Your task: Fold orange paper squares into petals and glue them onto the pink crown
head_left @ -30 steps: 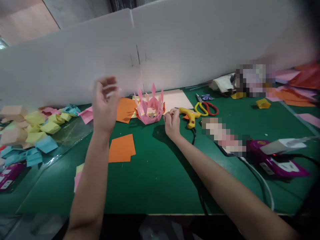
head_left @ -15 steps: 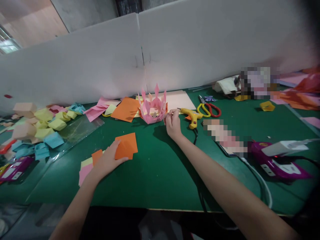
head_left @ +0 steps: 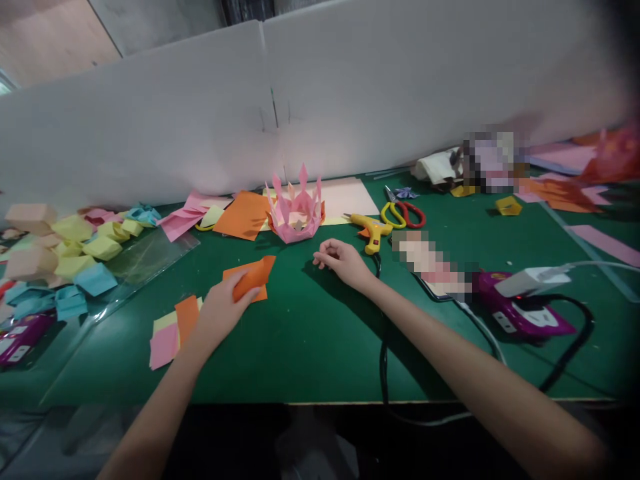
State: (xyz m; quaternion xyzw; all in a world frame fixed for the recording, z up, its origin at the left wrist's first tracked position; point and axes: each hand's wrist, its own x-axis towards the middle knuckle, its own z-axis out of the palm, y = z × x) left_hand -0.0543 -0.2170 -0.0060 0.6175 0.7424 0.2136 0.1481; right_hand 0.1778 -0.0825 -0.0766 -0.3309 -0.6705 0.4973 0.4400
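My left hand (head_left: 227, 298) is closed on an orange sheet of paper (head_left: 255, 275), which bends upward between thumb and fingers. Another orange piece lies on the table beneath it. Beside that wrist is a small pile of paper squares, with a pink square (head_left: 164, 347) and an orange one (head_left: 187, 316) showing. My right hand (head_left: 345, 262) hovers over the table with its fingers curled in, and no object shows in them. Just beyond it stands a pink paper crown (head_left: 297, 213), apart from the fingers. A yellow glue gun (head_left: 373, 230) lies to the right of the crown.
Scissors (head_left: 403, 212) with yellow and red handles lie behind a phone (head_left: 435, 290). A purple power strip (head_left: 525, 313) with cables sits at right. Folded paper shapes (head_left: 75, 247) and a clear plastic bag (head_left: 145, 267) fill the left. A white partition (head_left: 175, 120) closes off the back.
My right hand has drawn back from the crown toward me. My left hand has bent the orange sheet up off the table. The view has shifted slightly right.
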